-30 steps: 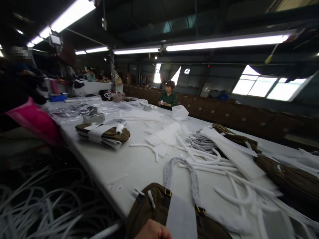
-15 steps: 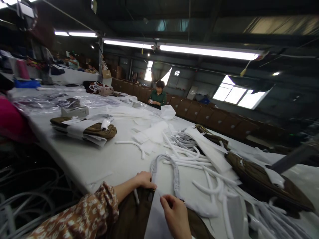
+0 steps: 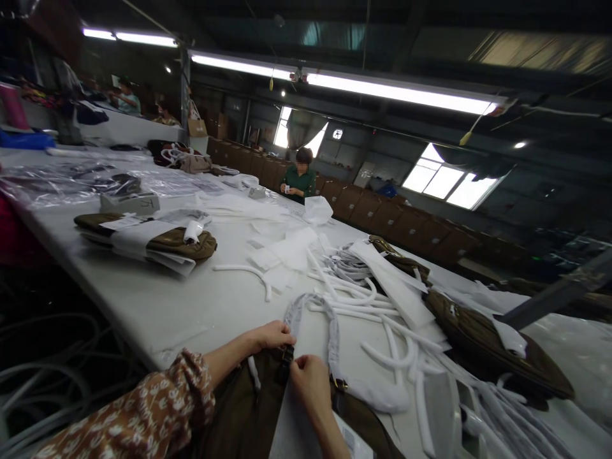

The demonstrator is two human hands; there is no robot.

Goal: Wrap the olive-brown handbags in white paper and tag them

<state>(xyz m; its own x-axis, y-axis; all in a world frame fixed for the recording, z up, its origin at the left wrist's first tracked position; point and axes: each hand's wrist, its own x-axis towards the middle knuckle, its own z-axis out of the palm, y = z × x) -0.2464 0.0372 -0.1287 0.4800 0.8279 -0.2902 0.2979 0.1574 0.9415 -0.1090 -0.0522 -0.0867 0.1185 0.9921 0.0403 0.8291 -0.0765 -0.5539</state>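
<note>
while at table edge (image 3: 115, 305), hands (image 3: 310, 379) on bag (image 3: 239, 408)

A dim workshop hall: fluorescent tube lights (image 3: 401, 92) hang under a dark ceiling, bright windows (image 3: 449, 185) pierce the far wall, and a long white table (image 3: 157, 299) runs through.

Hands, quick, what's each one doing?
Left hand: closed on the wrapped handle.
Right hand: fingers pinching the bag strap.

My flowered left sleeve (image 3: 143, 414)
Brown with small white flowers, gathered at the cuff; my left hand (image 3: 272, 335) and right hand (image 3: 310, 382) are bare.
</note>
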